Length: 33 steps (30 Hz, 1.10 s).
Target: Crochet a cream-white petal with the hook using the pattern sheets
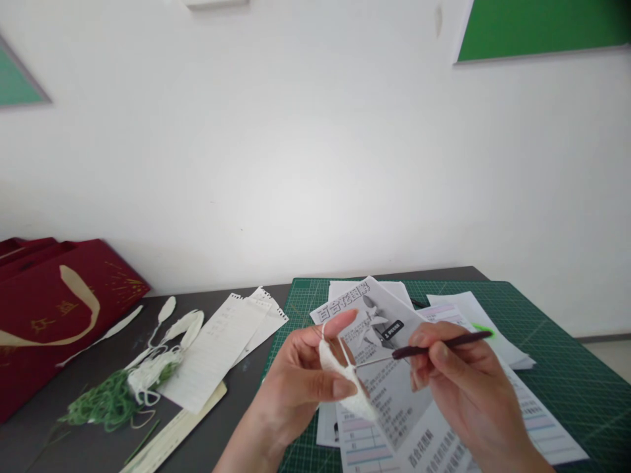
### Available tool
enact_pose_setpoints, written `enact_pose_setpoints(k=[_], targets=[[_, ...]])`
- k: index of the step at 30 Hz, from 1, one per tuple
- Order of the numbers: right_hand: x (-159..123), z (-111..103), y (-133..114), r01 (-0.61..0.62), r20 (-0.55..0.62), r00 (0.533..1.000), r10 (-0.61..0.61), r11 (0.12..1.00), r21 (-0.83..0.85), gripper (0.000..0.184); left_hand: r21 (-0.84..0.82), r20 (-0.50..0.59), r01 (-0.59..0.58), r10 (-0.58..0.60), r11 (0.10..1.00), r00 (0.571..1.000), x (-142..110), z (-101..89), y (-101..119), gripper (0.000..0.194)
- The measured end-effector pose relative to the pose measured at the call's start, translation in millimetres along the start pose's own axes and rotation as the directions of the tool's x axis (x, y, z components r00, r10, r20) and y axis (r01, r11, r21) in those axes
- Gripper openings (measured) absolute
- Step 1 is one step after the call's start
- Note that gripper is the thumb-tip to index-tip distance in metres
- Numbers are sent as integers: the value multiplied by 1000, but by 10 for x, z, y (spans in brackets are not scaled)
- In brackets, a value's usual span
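Observation:
My left hand [300,378] pinches a small white crocheted piece [345,384] between thumb and fingers, with white yarn looped over the raised forefinger. My right hand [461,384] grips a dark crochet hook [434,346] whose metal tip points left into the white piece. Both hands hover above printed instruction sheets [374,328] lying on a green cutting mat [566,368].
On the dark table [236,420] to the left lie lined paper sheets [221,348], a tangle of green yarn [101,401], white crocheted petals [185,325] and a ruler [172,433]. A dark red gift bag [54,309] rests at far left. A white wall rises behind.

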State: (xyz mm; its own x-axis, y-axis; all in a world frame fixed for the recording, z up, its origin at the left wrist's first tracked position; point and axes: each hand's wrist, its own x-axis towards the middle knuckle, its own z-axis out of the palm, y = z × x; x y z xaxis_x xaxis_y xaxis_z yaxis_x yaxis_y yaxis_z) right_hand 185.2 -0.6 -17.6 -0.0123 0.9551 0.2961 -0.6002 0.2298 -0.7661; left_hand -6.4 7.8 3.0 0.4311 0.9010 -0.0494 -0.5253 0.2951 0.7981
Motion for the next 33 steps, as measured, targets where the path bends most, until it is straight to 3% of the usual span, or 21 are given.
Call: enact_pose_setpoints(k=[3, 6, 14, 18, 21, 24, 27, 29, 31, 33], targets=[[-6, 50, 87, -221, -92, 967, 236, 963, 154, 9, 251, -102, -150, 180, 956, 978, -16, 39, -64, 48], [-20, 115, 169, -289, -143, 934, 326, 929, 232, 12, 413, -127, -196, 270, 889, 954, -13, 53, -145, 45], [-23, 174, 169, -168, -217, 956, 196, 976, 142, 13, 591, -187, -231, 410, 773, 893, 7, 42, -202, 45], [-42, 148, 172, -119, -210, 969, 128, 991, 57, 11, 684, -183, -275, 524, 675, 832, -1, 119, -220, 45], [-58, 108, 195, -63, -176, 983, 51, 996, -61, 9, 715, -224, -273, 581, 644, 783, 3, 144, -274, 47], [-84, 88, 212, 68, -105, 990, -98, 964, -257, 13, 732, -280, -224, 583, 643, 762, 15, 142, -320, 49], [-132, 115, 195, 308, 41, 941, -335, 802, -512, 25, 707, -326, -193, 556, 680, 765, 21, 161, -312, 53], [-167, 145, 167, 508, 243, 847, -473, 584, -633, 34, 592, -380, -172, 461, 788, 802, 18, 193, -275, 60], [-192, 166, 140, 641, 417, 743, -524, 378, -668, 38, 390, -407, -154, 319, 908, 856, 13, 229, -227, 69], [-199, 170, 127, 671, 473, 706, -527, 285, -684, 36, 210, -390, -148, 222, 966, 894, 11, 256, -186, 76]])
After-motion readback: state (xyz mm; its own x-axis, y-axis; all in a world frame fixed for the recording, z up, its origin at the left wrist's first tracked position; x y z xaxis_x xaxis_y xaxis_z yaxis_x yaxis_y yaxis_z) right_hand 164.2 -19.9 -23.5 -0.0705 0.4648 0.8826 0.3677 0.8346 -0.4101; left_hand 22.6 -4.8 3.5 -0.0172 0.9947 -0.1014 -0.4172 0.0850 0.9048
